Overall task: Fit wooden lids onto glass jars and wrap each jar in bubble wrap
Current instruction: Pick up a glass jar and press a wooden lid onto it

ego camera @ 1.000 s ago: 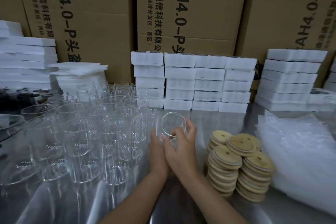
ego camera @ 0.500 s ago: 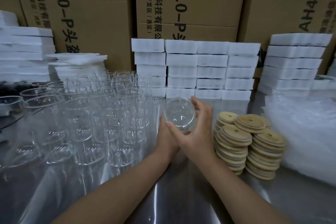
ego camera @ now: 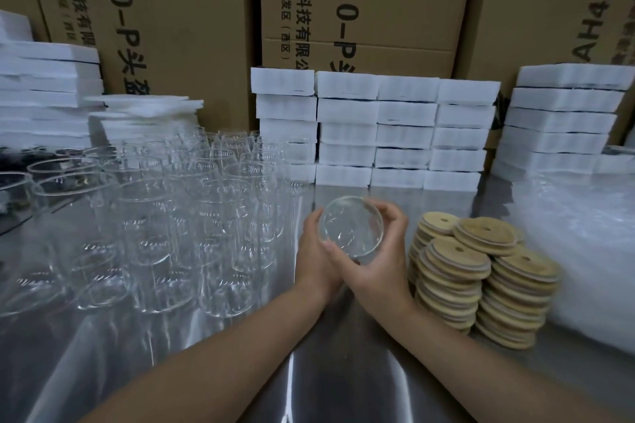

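Both my hands hold one clear glass jar (ego camera: pixel 350 227) above the metal table, its round open mouth turned toward me. My left hand (ego camera: pixel 314 261) cups its left side from below. My right hand (ego camera: pixel 381 261) curls round its right side, thumb across the lower rim. Just right of my hands stand several stacks of round wooden lids (ego camera: pixel 481 271), each with a small hole. A heap of bubble wrap (ego camera: pixel 584 251) lies at the far right. No lid sits on the held jar.
A dense crowd of empty glass jars (ego camera: pixel 165 216) fills the table's left half. Stacks of white foam blocks (ego camera: pixel 374 134) line the back, with large cardboard boxes (ego camera: pixel 360 3) behind them. The steel table (ego camera: pixel 309 371) shows bare in front.
The jar has been lifted away from the crowd of jars and tipped so its mouth faces me; both hands have stayed on it and shifted slightly right.
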`<control>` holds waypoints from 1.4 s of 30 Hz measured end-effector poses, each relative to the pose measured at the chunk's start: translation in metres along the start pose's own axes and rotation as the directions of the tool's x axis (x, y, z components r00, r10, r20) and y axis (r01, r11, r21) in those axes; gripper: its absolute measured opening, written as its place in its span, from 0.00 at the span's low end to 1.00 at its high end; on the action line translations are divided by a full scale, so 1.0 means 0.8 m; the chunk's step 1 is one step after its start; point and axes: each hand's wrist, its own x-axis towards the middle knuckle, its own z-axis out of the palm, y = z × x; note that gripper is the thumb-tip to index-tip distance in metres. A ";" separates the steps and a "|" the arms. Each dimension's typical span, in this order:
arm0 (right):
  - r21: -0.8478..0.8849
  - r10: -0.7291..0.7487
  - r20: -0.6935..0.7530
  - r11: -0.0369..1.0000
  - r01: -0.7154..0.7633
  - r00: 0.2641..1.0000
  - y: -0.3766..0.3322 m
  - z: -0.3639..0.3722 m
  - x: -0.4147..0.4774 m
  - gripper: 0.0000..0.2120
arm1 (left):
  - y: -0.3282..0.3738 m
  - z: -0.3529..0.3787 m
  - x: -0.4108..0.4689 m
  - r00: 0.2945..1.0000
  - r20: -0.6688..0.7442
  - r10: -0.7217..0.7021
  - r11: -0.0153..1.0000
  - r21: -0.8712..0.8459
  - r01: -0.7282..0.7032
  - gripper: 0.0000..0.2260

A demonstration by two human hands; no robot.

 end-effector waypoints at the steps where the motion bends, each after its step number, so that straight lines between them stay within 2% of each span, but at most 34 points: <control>1: -0.005 -0.006 0.007 1.000 0.006 1.000 -0.001 -0.001 0.000 0.31 | 0.002 0.000 -0.001 1.000 0.007 0.015 1.000 0.001 -0.015 0.22; 5: -0.081 -0.065 0.053 0.994 0.069 0.996 -0.007 -0.003 -0.003 0.32 | 0.004 -0.011 -0.007 0.995 0.090 0.053 0.998 0.041 -0.057 0.27; 7: -0.104 -0.067 0.058 0.992 0.073 0.996 -0.008 -0.004 -0.005 0.33 | 0.011 -0.016 -0.012 0.991 0.132 0.016 0.997 0.074 -0.026 0.27; 10: -0.112 -0.053 0.049 0.992 0.058 0.997 -0.008 -0.003 -0.007 0.34 | 0.018 -0.012 -0.013 0.988 0.152 -0.026 0.998 -0.051 0.034 0.14; 13: -0.093 -0.046 0.016 0.995 0.047 0.999 -0.006 -0.001 -0.006 0.34 | 0.017 -0.003 -0.010 0.989 0.137 -0.059 0.973 -0.214 0.088 0.09; 15: -0.037 0.009 -0.001 0.999 -0.009 1.000 -0.006 0.001 -0.006 0.34 | 0.017 0.002 -0.007 0.986 0.138 -0.099 0.910 -0.389 0.146 0.04; 17: 0.022 0.081 -0.015 0.996 -0.081 0.997 -0.007 0.002 -0.004 0.35 | 0.017 0.003 -0.006 0.988 0.130 -0.087 0.917 -0.377 0.130 0.15; 20: 0.035 0.138 -0.061 0.990 -0.136 0.989 -0.009 0.003 -0.002 0.34 | 0.014 0.003 -0.004 0.991 0.137 0.008 0.977 -0.212 0.021 0.30; 22: 0.047 0.178 -0.094 0.984 -0.174 0.979 -0.011 0.004 -0.002 0.33 | 0.013 0.001 -0.003 0.985 0.153 0.081 0.997 -0.011 -0.080 0.34; 25: 0.065 0.230 -0.133 0.973 -0.223 0.964 -0.012 0.003 0.001 0.32 | 0.014 -0.001 0.000 0.972 0.192 0.136 0.980 0.115 -0.160 0.35; 29: 0.122 0.273 -0.152 0.959 -0.256 0.950 -0.015 -0.002 0.004 0.26 | 0.011 -0.002 -0.002 0.974 0.193 0.114 0.985 0.108 -0.137 0.24; 33: 0.209 0.263 -0.164 0.951 -0.227 0.951 -0.016 -0.007 0.005 0.12 | 0.014 -0.003 -0.004 0.975 0.182 0.125 0.990 0.036 -0.134 0.32; 36: 0.238 0.280 -0.125 0.940 -0.245 0.952 -0.017 -0.008 0.005 0.05 | 0.017 -0.004 -0.005 0.976 0.172 0.135 0.991 -0.021 -0.133 0.33; 38: 0.270 0.267 -0.083 0.934 -0.236 0.960 -0.018 -0.009 0.003 0.06 | 0.010 -0.005 -0.006 0.987 0.135 0.085 0.995 -0.060 -0.078 0.34; 42: 0.240 0.190 0.019 0.952 -0.189 0.982 -0.018 -0.012 -0.001 0.13 | 0.002 -0.006 -0.005 0.996 0.086 0.031 0.992 -0.124 -0.020 0.38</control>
